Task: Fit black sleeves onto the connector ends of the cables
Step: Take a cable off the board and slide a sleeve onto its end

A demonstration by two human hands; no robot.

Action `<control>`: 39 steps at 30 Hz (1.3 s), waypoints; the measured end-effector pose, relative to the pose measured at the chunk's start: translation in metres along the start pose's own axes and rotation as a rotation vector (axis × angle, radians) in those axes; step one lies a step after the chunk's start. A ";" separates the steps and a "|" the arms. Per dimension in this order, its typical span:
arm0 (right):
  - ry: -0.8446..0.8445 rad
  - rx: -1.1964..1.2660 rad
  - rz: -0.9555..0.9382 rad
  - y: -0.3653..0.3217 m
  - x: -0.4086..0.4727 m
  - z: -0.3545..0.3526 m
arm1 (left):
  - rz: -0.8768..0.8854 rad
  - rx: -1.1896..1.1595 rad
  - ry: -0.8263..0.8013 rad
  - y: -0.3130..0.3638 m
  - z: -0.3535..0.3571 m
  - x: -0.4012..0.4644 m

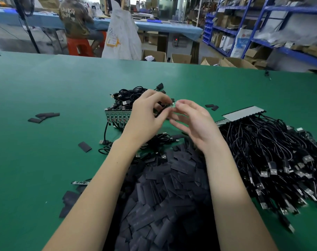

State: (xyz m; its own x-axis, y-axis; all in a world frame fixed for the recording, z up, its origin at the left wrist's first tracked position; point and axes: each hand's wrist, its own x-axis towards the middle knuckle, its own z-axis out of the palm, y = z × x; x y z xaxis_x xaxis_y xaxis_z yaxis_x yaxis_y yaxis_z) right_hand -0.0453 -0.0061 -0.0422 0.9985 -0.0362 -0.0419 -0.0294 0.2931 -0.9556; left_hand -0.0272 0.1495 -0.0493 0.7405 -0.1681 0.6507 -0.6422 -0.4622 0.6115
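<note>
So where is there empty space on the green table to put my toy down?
The far green table beyond the hands is bare, and so is the left side around the few loose sleeves. It's crowded near the sleeve pile and the cable heap on the right.

A heap of sleeves (165,192) lay on the worktop (45,87) nearest the person. Right of the heap sprawled a mass of cables (273,153); behind the heap sat a smaller cable bundle (128,98). Left of the heap lay stray sleeves (43,117). Above the heap, both hands met.

"unkn" on person's shirt back (73,19), rest unreadable
</note>
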 end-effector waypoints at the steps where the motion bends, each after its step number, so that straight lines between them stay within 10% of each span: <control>1: 0.021 -0.145 -0.012 0.001 0.001 -0.007 | -0.022 0.014 -0.007 -0.001 -0.002 0.001; 8: -0.188 -1.137 -0.104 0.006 -0.001 -0.046 | -0.084 0.095 -0.052 -0.006 -0.007 0.001; 19: -0.295 -1.360 0.096 0.013 0.000 -0.037 | -0.074 0.130 -0.069 -0.009 -0.006 0.000; 30: 0.040 -0.607 -0.216 0.012 0.002 -0.037 | -0.040 0.105 -0.100 -0.006 -0.005 0.000; 39: -0.007 -0.057 -0.205 0.012 0.001 -0.023 | -0.037 0.041 -0.143 0.003 -0.006 0.000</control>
State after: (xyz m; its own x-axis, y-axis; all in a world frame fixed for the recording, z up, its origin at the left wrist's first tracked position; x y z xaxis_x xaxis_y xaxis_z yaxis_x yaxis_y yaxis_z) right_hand -0.0459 -0.0249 -0.0604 0.9841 -0.0824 0.1572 0.1721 0.2257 -0.9589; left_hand -0.0299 0.1533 -0.0449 0.7861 -0.2714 0.5554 -0.6075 -0.5051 0.6130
